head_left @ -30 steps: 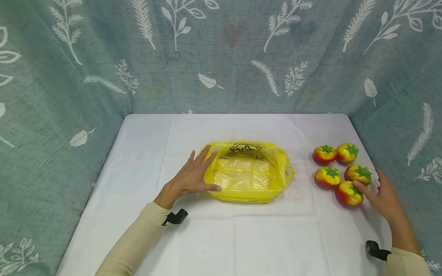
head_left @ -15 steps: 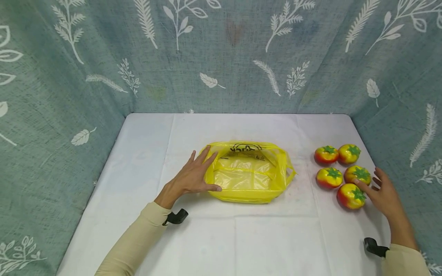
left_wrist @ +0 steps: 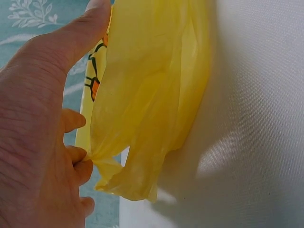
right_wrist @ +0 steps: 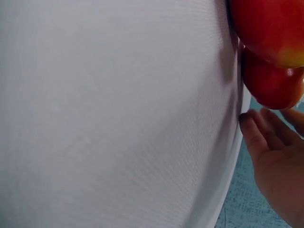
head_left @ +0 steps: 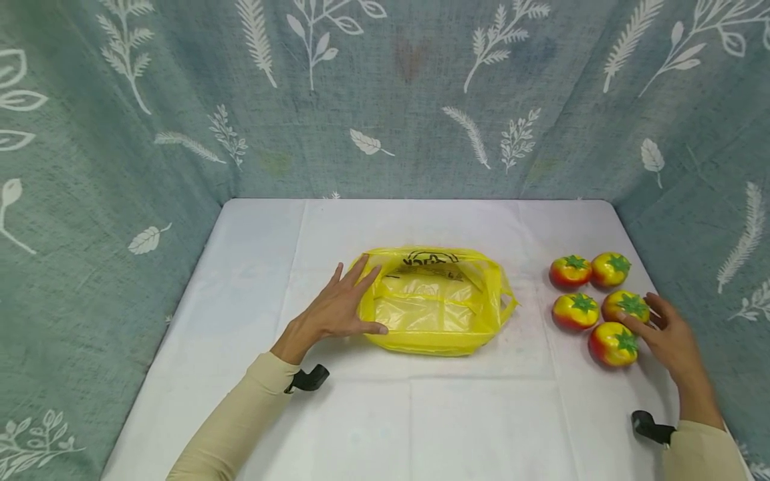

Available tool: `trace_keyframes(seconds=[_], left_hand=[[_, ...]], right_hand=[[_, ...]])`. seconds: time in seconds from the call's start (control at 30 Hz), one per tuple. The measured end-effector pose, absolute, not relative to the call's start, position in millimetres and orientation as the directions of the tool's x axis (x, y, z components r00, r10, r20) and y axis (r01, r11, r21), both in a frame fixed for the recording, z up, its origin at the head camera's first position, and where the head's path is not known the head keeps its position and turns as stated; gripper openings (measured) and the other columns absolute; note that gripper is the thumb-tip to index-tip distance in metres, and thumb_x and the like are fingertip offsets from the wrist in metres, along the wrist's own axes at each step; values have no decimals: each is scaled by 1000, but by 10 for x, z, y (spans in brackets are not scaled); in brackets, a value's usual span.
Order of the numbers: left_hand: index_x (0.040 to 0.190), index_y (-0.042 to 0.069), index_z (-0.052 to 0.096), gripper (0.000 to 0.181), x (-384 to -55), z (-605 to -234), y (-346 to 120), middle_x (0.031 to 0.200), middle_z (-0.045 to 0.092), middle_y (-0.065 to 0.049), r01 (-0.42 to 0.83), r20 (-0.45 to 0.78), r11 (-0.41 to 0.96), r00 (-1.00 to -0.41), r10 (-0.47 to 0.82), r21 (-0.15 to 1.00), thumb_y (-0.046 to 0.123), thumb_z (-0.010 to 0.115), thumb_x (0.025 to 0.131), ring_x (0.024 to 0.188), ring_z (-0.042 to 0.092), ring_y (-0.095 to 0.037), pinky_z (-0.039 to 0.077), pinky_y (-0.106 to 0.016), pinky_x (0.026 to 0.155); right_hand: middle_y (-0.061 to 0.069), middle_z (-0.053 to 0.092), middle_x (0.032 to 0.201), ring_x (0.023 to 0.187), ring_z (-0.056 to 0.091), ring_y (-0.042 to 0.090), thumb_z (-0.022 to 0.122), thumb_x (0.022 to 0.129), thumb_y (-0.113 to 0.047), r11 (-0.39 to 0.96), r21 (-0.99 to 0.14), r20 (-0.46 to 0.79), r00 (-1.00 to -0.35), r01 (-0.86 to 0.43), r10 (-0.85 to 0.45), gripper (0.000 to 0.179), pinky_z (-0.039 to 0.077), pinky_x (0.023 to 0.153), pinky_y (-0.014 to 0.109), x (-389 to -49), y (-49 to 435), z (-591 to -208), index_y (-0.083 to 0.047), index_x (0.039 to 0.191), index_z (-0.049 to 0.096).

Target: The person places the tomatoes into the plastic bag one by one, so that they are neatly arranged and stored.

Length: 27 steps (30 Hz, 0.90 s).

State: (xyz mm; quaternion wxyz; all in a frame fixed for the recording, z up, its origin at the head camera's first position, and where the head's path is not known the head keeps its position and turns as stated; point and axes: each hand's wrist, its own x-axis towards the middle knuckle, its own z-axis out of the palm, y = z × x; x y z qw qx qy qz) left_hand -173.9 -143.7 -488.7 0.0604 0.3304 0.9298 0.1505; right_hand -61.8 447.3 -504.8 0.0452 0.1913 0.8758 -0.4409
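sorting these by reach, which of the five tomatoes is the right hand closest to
The front tomato, nearest the person. The right hand has a fingertip at its green top; the back pair and the left middle tomato lie clearly farther off.

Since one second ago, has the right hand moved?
Yes. The right hand has slid slightly toward the tomatoes, its fingers now lying closer over the two nearest ones, while the yellow bag stays put.

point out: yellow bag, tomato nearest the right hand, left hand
yellow bag (head_left: 434, 307), head view, on its clear bottom inside the open mouth.
nearest tomato (head_left: 612, 344), head view, on its red-yellow side.
left hand (head_left: 332, 310), head view, on the back of the hand.
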Motion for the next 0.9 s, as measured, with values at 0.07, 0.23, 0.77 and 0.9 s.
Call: trace_keyframes(seconds=[0.07,0.23,0.77,0.9], left_hand=[[164,14,15,122,-1739,-4890,-1430,169,3,-18,596,-16,735,-773,634,322,83,64,75,154,13,-29,-1,-54,122],[164,13,16,122,-1735,-4878,-1417,168,4,-18,600,-11,732,-771,637,323,82,65,76,154,13,-30,-1,-55,122],[164,12,17,123,-1732,-4884,-1431,168,6,-18,593,-9,740,-778,628,316,82,65,74,154,13,-29,0,-55,122],[164,12,17,123,-1730,-4887,-1440,168,6,-18,593,-9,741,-779,627,314,83,65,74,154,13,-29,0,-55,122]], right_hand=[[35,8,162,141,16,61,58,101,-49,542,-754,-242,-924,371,296,94,22,106,75,-611,4485,-5056,-3,162,3],[41,16,157,135,24,62,56,101,-49,566,-732,-234,-920,380,315,88,28,102,77,-603,4485,-5045,-3,161,10],[42,17,155,132,26,63,59,101,-47,573,-723,-235,-918,385,321,89,28,101,77,-587,4498,-5041,2,159,13],[43,16,155,132,24,64,58,101,-47,571,-724,-246,-918,387,310,89,27,101,78,-585,4505,-5033,2,159,13]])
